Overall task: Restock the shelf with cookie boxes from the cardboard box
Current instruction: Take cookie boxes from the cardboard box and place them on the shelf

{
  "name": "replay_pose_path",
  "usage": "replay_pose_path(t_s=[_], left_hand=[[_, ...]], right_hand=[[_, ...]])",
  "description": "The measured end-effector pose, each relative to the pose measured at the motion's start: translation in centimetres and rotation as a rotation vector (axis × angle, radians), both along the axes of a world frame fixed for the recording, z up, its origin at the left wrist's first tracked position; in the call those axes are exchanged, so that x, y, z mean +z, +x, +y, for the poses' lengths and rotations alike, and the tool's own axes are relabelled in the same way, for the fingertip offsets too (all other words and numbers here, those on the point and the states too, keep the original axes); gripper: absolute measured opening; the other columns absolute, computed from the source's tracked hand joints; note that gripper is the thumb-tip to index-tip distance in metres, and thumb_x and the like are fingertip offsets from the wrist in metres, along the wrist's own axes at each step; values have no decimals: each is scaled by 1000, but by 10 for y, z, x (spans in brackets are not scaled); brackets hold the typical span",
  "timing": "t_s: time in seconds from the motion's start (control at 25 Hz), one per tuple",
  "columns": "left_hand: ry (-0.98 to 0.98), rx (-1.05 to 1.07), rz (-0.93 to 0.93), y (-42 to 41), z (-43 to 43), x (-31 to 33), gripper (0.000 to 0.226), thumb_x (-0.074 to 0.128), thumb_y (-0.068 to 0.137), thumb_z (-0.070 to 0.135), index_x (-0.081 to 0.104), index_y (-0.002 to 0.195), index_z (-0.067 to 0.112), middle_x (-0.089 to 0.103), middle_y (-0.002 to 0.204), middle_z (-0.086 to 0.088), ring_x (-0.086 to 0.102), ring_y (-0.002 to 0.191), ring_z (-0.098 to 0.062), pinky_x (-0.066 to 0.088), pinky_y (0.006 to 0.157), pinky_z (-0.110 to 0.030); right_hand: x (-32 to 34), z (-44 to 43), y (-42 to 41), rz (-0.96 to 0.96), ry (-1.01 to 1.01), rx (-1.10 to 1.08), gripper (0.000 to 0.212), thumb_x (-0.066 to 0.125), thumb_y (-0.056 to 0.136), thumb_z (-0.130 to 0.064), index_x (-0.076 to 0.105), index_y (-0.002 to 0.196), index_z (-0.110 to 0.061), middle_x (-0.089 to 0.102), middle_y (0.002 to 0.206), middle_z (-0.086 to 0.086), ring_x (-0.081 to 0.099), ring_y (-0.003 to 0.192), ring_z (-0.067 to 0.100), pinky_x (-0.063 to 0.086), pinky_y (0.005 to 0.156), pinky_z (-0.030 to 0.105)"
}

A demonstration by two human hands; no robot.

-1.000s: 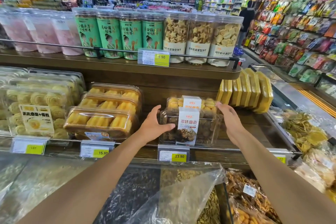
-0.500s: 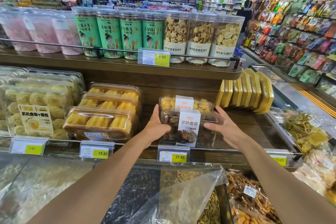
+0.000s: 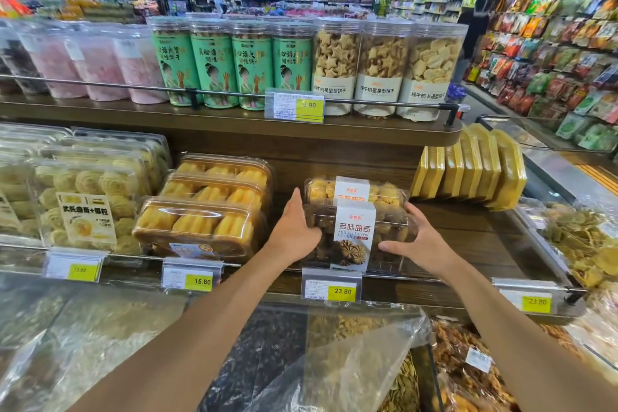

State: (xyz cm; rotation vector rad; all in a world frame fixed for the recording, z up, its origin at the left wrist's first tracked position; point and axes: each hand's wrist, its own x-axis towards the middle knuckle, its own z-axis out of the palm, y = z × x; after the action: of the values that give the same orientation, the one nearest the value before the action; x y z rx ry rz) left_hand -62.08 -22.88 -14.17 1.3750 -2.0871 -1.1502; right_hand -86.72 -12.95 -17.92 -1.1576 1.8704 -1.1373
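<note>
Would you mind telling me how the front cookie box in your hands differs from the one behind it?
The front cookie box shows dark brown cookies; the rear cookie box shows pale yellow ones. The left hand and right hand grip the front cookie box; the rear cookie box sits behind it, partly hidden. Both are clear plastic with white label bands.

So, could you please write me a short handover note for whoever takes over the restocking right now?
Left hand: grips the left end of the front cookie box.
Right hand: grips its right end, thumb on the front face.
Things: that box is at the front edge of the lower shelf, above the 23.80 price tag, with a second cookie box right behind it. The cardboard box is out of view.
Done: two boxes are in this slot.
Left: release this one and probably fetch more, since bare shelf shows to the right.
</note>
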Motion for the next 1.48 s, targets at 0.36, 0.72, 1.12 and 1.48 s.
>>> replay_pose_path(t_s=[0.36,0.72,1.12,1.48], left_hand=[[-942,-39,-214,103,3,16,56,66,94,28,49,147,29,45,156,4,40,147,-20,44,116,-47],[-674,62,-710,145,-21,-1,113,62,76,84,-4,160,49,2,175,1,-4,161,-32,13,118,-78],[-708,51,-728,146,-28,-7,113,64,77,80,-5,160,46,12,172,-1,3,160,-34,16,116,-80],[-733,52,-728,148,-33,-14,114,60,79,82,-12,159,45,4,174,-3,-1,160,-36,15,115,-81]], right_hand=[[3,-3,3,-118,-17,32,126,93,60,-27,17,161,-31,44,154,0,47,135,24,34,118,51],[14,-7,20,-71,69,20,118,93,69,-26,17,159,-36,54,147,-1,54,128,20,37,116,52],[11,-28,43,-12,98,15,119,93,69,-28,17,160,-33,46,154,-4,47,135,18,35,118,48],[7,-35,61,146,79,-52,115,91,71,-35,21,160,-25,50,151,0,50,136,22,39,116,45]])
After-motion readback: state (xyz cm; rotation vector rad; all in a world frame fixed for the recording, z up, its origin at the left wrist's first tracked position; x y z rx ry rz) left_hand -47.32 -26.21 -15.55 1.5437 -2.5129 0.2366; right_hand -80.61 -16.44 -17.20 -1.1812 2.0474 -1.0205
